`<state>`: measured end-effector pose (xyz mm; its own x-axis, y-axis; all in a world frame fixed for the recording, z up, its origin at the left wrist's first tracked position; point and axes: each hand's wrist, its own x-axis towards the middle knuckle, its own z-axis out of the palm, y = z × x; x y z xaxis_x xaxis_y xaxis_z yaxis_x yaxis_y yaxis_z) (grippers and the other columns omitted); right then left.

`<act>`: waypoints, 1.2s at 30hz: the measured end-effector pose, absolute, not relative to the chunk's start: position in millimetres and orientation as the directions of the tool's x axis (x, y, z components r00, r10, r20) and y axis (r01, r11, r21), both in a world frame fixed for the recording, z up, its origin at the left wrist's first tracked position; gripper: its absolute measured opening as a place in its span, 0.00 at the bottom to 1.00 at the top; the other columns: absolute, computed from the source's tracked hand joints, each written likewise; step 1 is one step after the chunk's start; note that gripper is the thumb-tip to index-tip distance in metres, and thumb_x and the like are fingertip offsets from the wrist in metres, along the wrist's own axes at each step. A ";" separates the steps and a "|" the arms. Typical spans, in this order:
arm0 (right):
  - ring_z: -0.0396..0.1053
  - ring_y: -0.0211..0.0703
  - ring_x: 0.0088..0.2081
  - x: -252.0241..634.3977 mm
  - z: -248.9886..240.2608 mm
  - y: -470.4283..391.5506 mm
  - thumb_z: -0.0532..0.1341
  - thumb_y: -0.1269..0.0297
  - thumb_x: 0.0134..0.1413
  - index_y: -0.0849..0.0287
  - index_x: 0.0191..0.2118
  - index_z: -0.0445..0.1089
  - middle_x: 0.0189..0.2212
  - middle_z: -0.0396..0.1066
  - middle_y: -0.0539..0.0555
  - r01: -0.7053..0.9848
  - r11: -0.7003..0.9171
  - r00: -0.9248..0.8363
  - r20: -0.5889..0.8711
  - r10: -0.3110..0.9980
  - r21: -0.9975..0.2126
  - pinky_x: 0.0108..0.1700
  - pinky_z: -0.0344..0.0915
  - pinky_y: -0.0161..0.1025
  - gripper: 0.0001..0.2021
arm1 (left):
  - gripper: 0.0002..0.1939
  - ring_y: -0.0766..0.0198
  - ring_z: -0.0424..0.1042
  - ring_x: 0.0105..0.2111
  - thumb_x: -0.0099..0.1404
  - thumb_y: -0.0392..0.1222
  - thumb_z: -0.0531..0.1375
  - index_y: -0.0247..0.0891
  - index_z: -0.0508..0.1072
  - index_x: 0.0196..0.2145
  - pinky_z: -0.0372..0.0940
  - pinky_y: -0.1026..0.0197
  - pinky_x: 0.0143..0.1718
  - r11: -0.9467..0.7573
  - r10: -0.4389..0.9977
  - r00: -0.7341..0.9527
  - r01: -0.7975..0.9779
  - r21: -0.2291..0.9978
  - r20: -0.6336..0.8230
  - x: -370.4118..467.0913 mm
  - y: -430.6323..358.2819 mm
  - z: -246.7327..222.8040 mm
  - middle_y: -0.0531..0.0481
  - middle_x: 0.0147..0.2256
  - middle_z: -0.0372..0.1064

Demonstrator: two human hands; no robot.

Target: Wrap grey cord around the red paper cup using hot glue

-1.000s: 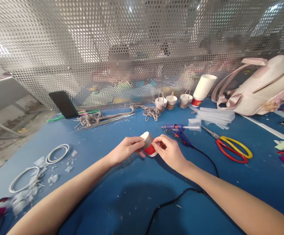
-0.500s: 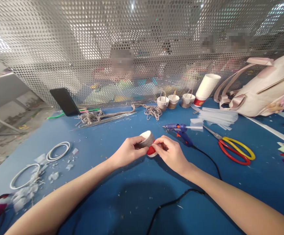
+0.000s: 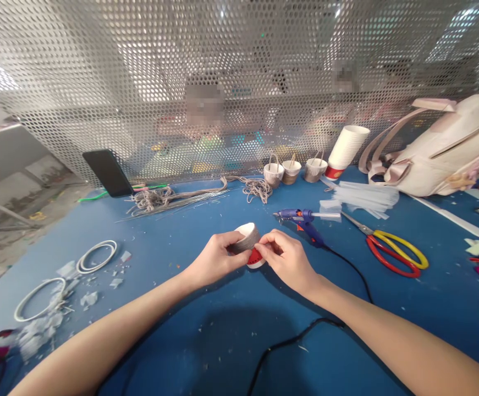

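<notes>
Blue table (image 3: 206,352) fills the lower frame, littered with pale scraps. At centre, a small cup (image 3: 248,246), red at the base and wrapped in grey cord above, is held tilted just above the table, its white rim toward the upper left. Left hand (image 3: 216,257): fingers curled round the wrapped side of the cup, thumb on top. Right hand (image 3: 287,258): fingertips pinched together against the cup's red lower part, touching it.

Just right of the hands, a blue glue gun (image 3: 303,218) lies on the table, nozzle pointing left; its black cable (image 3: 305,330) runs toward the lower centre. Further right, scissors (image 3: 391,250) with red and yellow handles. Above them, a heap of clear glue sticks (image 3: 363,197).

Upper centre, along the mesh screen (image 3: 140,82): three finished wrapped cups (image 3: 292,170) with handles, side by side, and a tilted stack of white cups (image 3: 345,148) beside them. Left of these, loose grey cord (image 3: 169,197). A black phone (image 3: 108,173) leans on the screen at upper left. White rings (image 3: 97,256) lie at left. A pale bag (image 3: 449,148) rests at upper right. People behind the screen are blurred.
</notes>
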<state>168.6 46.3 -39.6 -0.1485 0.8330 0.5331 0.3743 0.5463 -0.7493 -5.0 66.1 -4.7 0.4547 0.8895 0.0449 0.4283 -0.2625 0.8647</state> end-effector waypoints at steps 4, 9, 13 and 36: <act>0.61 0.34 0.24 168.6 -40.1 45.5 0.57 0.66 0.57 0.58 0.29 0.65 0.23 0.62 0.48 0.377 0.546 -0.160 0.529 0.834 -0.748 0.26 0.61 0.33 0.06 | 0.10 0.70 0.55 0.24 0.56 0.43 0.57 0.32 0.68 0.23 0.53 0.69 0.25 -0.273 0.899 0.431 0.422 0.864 0.074 -5.2 66.2 -6.5 0.56 0.22 0.56; 0.62 0.34 0.23 168.2 -39.8 44.9 0.57 0.65 0.57 0.58 0.29 0.65 0.24 0.63 0.48 0.378 0.543 -0.152 0.529 0.835 -0.749 0.26 0.62 0.33 0.07 | 0.09 0.71 0.54 0.23 0.55 0.41 0.56 0.32 0.67 0.22 0.53 0.69 0.24 -0.277 0.905 0.418 0.426 0.861 0.084 -4.3 65.1 -7.2 0.56 0.21 0.55; 0.61 0.34 0.23 168.2 -39.4 45.4 0.57 0.64 0.57 0.58 0.29 0.65 0.24 0.63 0.48 0.375 0.541 -0.139 0.532 0.835 -0.753 0.25 0.62 0.33 0.07 | 0.10 0.71 0.53 0.23 0.55 0.41 0.56 0.32 0.66 0.22 0.52 0.69 0.23 -0.271 0.909 0.408 0.425 0.864 0.085 -3.6 64.3 -7.1 0.56 0.21 0.54; 0.61 0.34 0.21 173.7 -33.2 49.5 0.56 0.63 0.58 0.58 0.29 0.65 0.21 0.64 0.48 0.380 0.476 -0.120 0.468 0.876 -0.793 0.23 0.60 0.32 0.08 | 0.08 0.70 0.58 0.25 0.54 0.40 0.56 0.34 0.65 0.22 0.57 0.68 0.27 -0.280 0.918 0.376 0.402 0.872 0.122 -3.1 65.6 -11.1 0.56 0.22 0.59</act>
